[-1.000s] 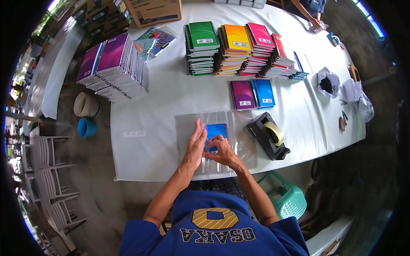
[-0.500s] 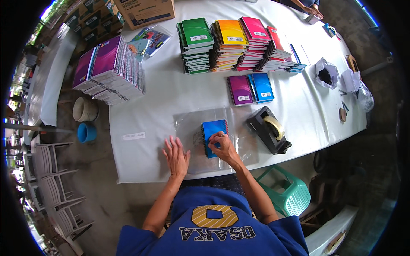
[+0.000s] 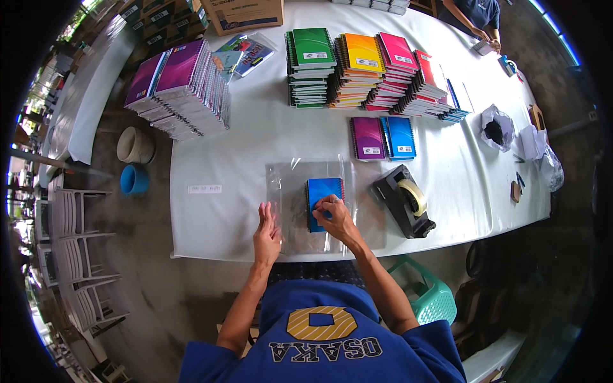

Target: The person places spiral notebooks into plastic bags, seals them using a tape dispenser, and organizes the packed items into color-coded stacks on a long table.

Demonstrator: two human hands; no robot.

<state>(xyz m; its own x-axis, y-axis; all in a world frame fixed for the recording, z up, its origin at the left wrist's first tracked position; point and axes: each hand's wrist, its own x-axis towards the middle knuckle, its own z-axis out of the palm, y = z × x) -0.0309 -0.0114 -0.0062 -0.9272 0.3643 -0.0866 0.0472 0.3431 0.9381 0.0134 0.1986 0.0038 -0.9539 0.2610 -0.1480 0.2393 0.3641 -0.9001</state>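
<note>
A small blue spiral notebook (image 3: 324, 186) lies in front of me on clear plastic sheets or bags (image 3: 290, 175). Over its lower half, my right hand (image 3: 337, 220) has its fingertips pinched together; whatever may be between them is hidden. My left hand (image 3: 267, 239) is turned on its edge beside the plastic's left border, fingers stretched out, holding nothing. To the right of the plastic stands a black tape dispenser (image 3: 399, 201) with a roll of tape. Beyond the plastic lie a purple notebook (image 3: 368, 134) and another blue notebook (image 3: 401, 134), side by side.
Stacks of green (image 3: 311, 51), yellow (image 3: 363, 54), pink (image 3: 397, 51) and red notebooks (image 3: 430, 73) stand farther back. Larger purple notebooks (image 3: 175, 76) are piled at left. A white paper strip (image 3: 204, 189) lies nearby. A green stool (image 3: 437, 300) stands by the front edge. Another person (image 3: 479, 19) is at far right.
My left hand has turned from palm down with spread fingers onto its edge, fingers closer together. My right hand stays over the blue notebook. The whole view has shifted slightly.
</note>
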